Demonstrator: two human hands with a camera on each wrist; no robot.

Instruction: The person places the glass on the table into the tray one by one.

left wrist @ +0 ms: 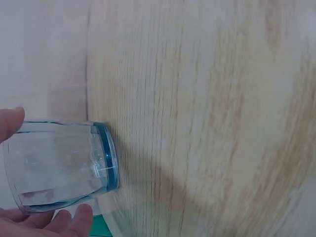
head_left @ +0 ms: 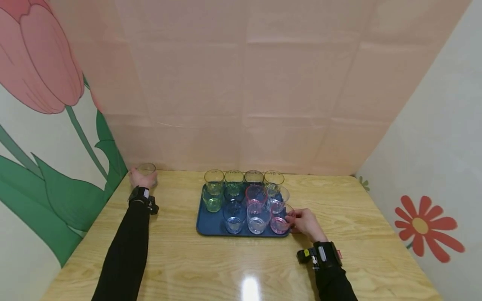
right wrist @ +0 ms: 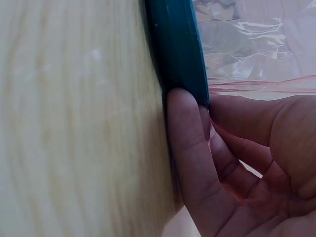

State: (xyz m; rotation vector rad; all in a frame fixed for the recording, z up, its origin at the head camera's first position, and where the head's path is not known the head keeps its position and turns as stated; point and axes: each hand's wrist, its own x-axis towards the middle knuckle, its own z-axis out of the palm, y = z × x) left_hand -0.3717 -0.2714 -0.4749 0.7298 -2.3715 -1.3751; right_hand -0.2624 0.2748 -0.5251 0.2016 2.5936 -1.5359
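At the far left of the table, my left hand [head_left: 142, 178] grips a clear glass [left wrist: 59, 165]. The thumb is on one side of the glass and the fingers are on the other, with its bluish base right at the tabletop. My right hand [head_left: 306, 223] is at the near right corner of a blue tray [head_left: 208, 229]. In the right wrist view it pinches the tray's rim [right wrist: 178, 49] between thumb and fingers. Just inside that corner stands a pink glass [head_left: 279, 225], overlapped by the fingertips in the head view.
Several upright glasses crowd the tray in rows: a green glass [head_left: 213, 204], a blue glass [head_left: 234, 223], a clear glass [head_left: 257, 223] and others. Behind the wooden table [head_left: 180, 267] hangs a pinkish sheet [head_left: 241, 92]. Painted walls stand at both sides.
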